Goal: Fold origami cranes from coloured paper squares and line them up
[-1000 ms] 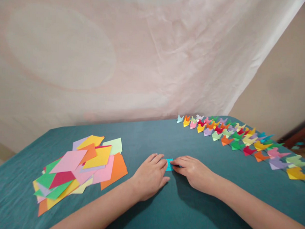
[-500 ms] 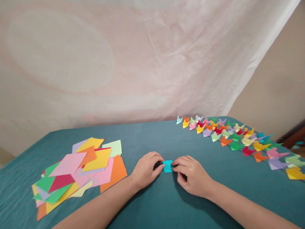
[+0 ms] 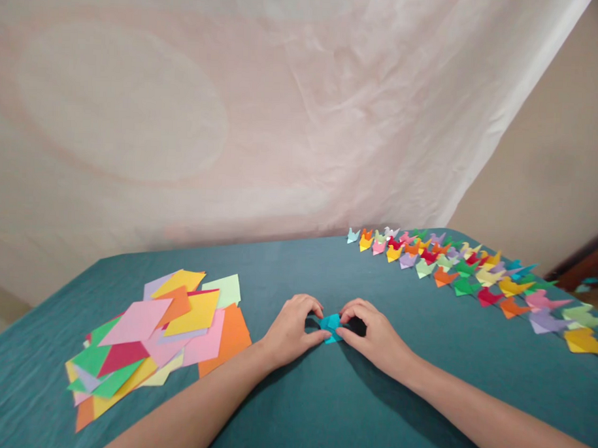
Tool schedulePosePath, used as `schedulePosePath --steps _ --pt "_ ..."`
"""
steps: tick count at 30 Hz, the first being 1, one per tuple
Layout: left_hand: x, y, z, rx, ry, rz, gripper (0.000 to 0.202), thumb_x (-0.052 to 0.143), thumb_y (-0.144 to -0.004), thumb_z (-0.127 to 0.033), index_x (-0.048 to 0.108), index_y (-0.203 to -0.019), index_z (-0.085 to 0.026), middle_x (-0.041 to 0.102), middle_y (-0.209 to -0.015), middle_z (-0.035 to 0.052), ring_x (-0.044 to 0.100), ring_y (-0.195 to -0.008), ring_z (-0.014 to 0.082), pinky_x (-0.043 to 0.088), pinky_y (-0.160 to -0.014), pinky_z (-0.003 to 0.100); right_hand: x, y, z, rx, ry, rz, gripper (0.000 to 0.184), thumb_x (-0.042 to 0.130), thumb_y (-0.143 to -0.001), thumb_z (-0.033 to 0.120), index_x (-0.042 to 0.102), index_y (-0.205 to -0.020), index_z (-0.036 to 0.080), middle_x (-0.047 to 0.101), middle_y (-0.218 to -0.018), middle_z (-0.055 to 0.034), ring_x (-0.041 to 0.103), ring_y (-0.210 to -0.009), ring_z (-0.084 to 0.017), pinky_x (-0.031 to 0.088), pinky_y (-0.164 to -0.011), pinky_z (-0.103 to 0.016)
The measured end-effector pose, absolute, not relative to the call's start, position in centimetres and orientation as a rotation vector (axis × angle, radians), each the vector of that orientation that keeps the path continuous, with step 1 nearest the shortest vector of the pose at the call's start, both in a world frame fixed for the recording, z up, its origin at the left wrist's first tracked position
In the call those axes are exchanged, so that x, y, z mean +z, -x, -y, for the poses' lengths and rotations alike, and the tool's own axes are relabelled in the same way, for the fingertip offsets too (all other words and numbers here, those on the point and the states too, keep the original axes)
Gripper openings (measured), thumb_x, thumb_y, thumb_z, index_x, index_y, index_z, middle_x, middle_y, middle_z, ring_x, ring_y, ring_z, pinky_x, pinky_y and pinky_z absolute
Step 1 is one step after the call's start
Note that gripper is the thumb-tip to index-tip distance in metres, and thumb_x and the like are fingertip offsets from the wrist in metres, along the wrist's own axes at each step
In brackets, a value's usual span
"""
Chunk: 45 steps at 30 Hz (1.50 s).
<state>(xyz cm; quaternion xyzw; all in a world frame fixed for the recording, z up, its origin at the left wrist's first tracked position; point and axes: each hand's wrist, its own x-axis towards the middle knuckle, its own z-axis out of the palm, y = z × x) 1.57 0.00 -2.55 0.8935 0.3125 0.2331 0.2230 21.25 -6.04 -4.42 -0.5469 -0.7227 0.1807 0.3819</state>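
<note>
A small folded piece of blue origami paper is between my two hands, at the middle of the dark green cloth. On its left side, my left hand pinches it with the thumb at the near edge and curled fingers behind. My right hand grips the other side, its thumb pressed to the paper and its index finger bent above. Both hands rest low at the table top. Fingertips hide parts of the paper's edges, so its exact folds are hard to make out.
Loose coloured paper squares lie in an overlapping pile on the left. Several rows of folded paper birds stand along the right side of the cloth-covered table. Behind the table hangs a pale curtain.
The blue paper was flat with hands at its sides; now it looks tilted and partly opened. Both thumbs have moved in onto its near side, fingers arching behind.
</note>
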Motion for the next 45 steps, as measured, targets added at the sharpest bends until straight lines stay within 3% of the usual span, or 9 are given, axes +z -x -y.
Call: schedulePosePath --steps 5,10,17,20,27,31,33,39,45 --pt "-2.3 -1.6 0.4 0.644 -2.318 -0.856 0.023 0.065 -0.075 -0.023 0.052 -0.094 -0.019 0.061 -0.087 -0.0003 0.057 -0.083 0.0153 0.044 -0.077 0.029 -4.2 -21.2 6.4 0.489 1.455 1.834 0.023 0.065 -0.073 0.023 0.055 -0.093 0.019 0.06 -0.092 -0.0031 0.054 -0.086 -0.019 0.042 -0.076 -0.033" --pt "-2.6 -1.6 0.7 0.763 -2.318 -0.786 0.027 0.062 -0.078 -0.019 0.051 -0.102 -0.021 0.061 -0.09 -0.0002 0.056 -0.086 0.0145 0.043 -0.08 0.029 -3.6 -21.0 6.7 0.479 1.375 1.89 0.001 0.059 -0.08 0.02 0.057 -0.079 0.02 0.06 -0.077 -0.0001 0.053 -0.075 -0.016 0.04 -0.07 -0.03" --pt "-2.4 -1.8 0.9 0.826 -2.544 -0.631 0.02 0.063 -0.079 -0.027 0.055 -0.096 -0.02 0.061 -0.095 0.0034 0.053 -0.093 0.0183 0.039 -0.083 0.033 -3.9 -21.1 6.6 0.096 1.228 1.989 0.008 0.058 -0.079 0.012 0.058 -0.073 0.018 0.059 -0.07 -0.0009 0.05 -0.075 -0.017 0.036 -0.07 -0.031" --pt "-2.4 -1.7 0.8 0.842 -2.651 -0.62 0.008 0.056 -0.083 -0.019 0.057 -0.091 -0.021 0.062 -0.091 0.0027 0.053 -0.092 0.0173 0.038 -0.084 0.033 -3.6 -20.9 6.7 -0.052 1.199 2.035 0.01 0.058 -0.078 0.011 0.057 -0.07 0.017 0.059 -0.071 -0.0014 0.05 -0.076 -0.017 0.035 -0.069 -0.032" --pt "-2.3 -1.5 0.7 0.856 -2.812 -0.602 0.012 0.05 -0.082 -0.01 0.056 -0.086 -0.02 0.063 -0.089 0.0015 0.054 -0.09 0.016 0.037 -0.084 0.033 -3.1 -20.7 7.2 -0.303 1.091 2.172 0.011 0.052 -0.085 0.014 0.058 -0.076 0.017 0.062 -0.077 -0.0025 0.052 -0.081 -0.017 0.036 -0.076 -0.033" --pt "-2.1 -1.5 0.8 0.788 -2.83 -0.599 0.008 0.054 -0.084 -0.021 0.055 -0.092 -0.02 0.062 -0.095 0.0032 0.053 -0.095 0.018 0.037 -0.086 0.034 -3.4 -21.0 7.1 -0.427 1.14 2.238 0.016 0.049 -0.087 0.015 0.057 -0.073 0.017 0.061 -0.075 -0.0025 0.051 -0.081 -0.017 0.035 -0.079 -0.034" --pt "-2.1 -1.5 0.9 0.754 -2.807 -0.593 0.021 0.058 -0.083 -0.033 0.054 -0.099 -0.02 0.061 -0.1 0.0047 0.052 -0.098 0.0191 0.037 -0.087 0.034 -3.5 -21.1 7.0 -0.462 1.177 2.264 0.018 0.048 -0.088 0.016 0.057 -0.073 0.017 0.061 -0.076 -0.0028 0.051 -0.082 -0.017 0.035 -0.08 -0.035" --pt "-2.3 -1.5 0.8 0.607 -2.805 -0.593 0.009 0.05 -0.088 -0.026 0.055 -0.091 -0.02 0.061 -0.096 0.0029 0.054 -0.094 0.0167 0.039 -0.085 0.031 -3.8 -21.2 6.8 -0.414 1.228 2.327 0.016 0.048 -0.088 0.016 0.056 -0.075 0.017 0.06 -0.079 -0.0037 0.05 -0.084 -0.018 0.035 -0.079 -0.035" --pt "-2.4 -1.6 0.7 0.5 -2.838 -0.607 0.011 0.045 -0.088 -0.022 0.056 -0.087 -0.019 0.061 -0.091 0.0027 0.055 -0.086 0.0158 0.04 -0.079 0.028 -4.0 -21.5 6.8 -0.126 1.254 2.317 0.011 0.05 -0.088 0.02 0.059 -0.082 0.018 0.059 -0.082 -0.0042 0.05 -0.083 -0.019 0.038 -0.074 -0.033"
